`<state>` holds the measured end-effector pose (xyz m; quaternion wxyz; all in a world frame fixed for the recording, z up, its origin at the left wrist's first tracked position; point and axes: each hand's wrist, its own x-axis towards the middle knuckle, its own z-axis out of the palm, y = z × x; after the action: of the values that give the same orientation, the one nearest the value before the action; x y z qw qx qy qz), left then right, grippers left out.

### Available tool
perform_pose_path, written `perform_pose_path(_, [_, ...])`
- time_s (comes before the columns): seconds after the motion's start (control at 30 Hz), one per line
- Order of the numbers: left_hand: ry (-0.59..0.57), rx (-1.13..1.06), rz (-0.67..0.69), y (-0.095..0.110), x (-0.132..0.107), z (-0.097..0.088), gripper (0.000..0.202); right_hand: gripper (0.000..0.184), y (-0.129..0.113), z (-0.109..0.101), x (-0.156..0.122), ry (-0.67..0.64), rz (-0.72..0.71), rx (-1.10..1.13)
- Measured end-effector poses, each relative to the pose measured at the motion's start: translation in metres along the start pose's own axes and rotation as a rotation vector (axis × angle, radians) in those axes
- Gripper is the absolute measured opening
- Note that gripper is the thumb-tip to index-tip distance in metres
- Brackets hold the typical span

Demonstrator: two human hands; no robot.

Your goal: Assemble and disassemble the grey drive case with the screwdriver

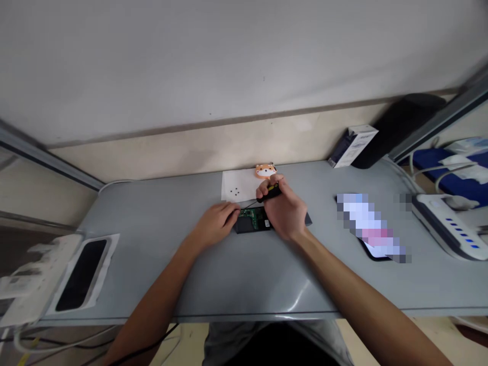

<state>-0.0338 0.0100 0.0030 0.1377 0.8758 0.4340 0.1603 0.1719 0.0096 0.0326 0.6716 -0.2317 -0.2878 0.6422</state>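
Note:
An opened phone (260, 218) lies flat on the grey table, its green circuit board and dark parts exposed. My left hand (218, 223) is closed at its left end, fingers curled over the edge. Closed around the black and yellow handle of a screwdriver (272, 192) is my right hand (285, 211), held over the phone's right part and hiding some of it. The screwdriver's thin shaft slants down left to the board near my left fingertips. Behind them, white paper (244, 184) carries several tiny dark screws (235, 192), and an orange animal-face case (265, 171) sits at its far right.
At the left lies a dark phone (82, 274) on white paper beside a white power strip (46, 269). To the right are a lit phone (366, 223) and another power strip (452, 223). A small box (353, 146) and a black cylinder (400, 127) stand at the back right.

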Motion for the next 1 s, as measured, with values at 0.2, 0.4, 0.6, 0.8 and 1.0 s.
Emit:
perform_pose_path(0.2, [0.003, -0.005, 0.002, -0.0008, 0.0015, 0.0021, 0.028, 0.022, -0.0013, 0.0015, -0.0015, -0.02, 0.006, -0.014])
perform_pose_path(0.4, [0.006, 0.0, -0.01, -0.0002, 0.0014, 0.0008, 0.027, 0.025, -0.0014, 0.0033, -0.0006, 0.004, -0.006, -0.009])
perform_pose_path(0.6, [0.001, 0.012, -0.014, -0.0022, 0.0018, 0.0021, 0.028, 0.026, 0.0014, 0.0025, 0.0002, -0.001, -0.004, 0.024])
perform_pose_path(0.8, [-0.016, 0.015, -0.027, 0.0008, 0.0028, 0.0001, 0.03, 0.026, -0.0011, 0.0042, -0.0002, -0.002, -0.012, 0.027])
perform_pose_path(1.0, [-0.011, 0.011, -0.021, 0.0001, 0.0027, -0.0003, 0.029, 0.028, -0.0019, 0.0044, -0.0001, 0.016, -0.021, -0.028])
